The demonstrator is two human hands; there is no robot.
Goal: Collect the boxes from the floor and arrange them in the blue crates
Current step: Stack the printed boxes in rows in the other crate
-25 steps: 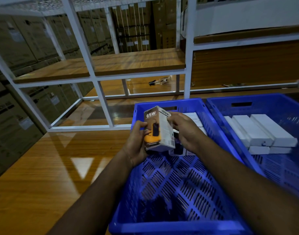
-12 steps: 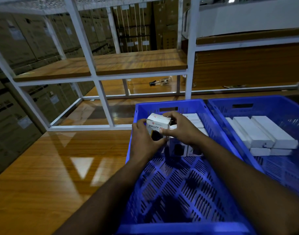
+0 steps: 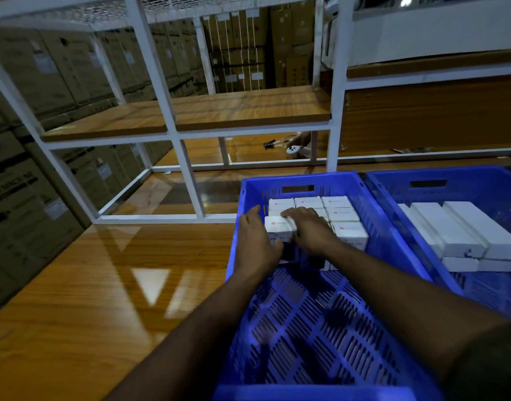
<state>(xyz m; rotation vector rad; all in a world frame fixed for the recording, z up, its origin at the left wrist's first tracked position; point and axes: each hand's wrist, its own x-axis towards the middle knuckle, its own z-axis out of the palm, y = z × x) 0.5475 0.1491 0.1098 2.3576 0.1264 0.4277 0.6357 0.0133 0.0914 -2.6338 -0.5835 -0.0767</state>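
Box (image 3: 278,227) sits upright in the near row of the left blue crate (image 3: 393,235), front-left slot, touching its neighbours. My left hand (image 3: 255,241) cups its left side, thumb up the crate wall; right hand (image 3: 307,227) lies flat on top, fingers fairly straight. Feels like light, stiff card w/ slick print — I'd hold the side faces, not the lid flap.

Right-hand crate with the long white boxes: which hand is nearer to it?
Right. The right hand lies on the small boxes in the left crate, toward the right crate. The left hand is at the left crate's far wall, holding a box.
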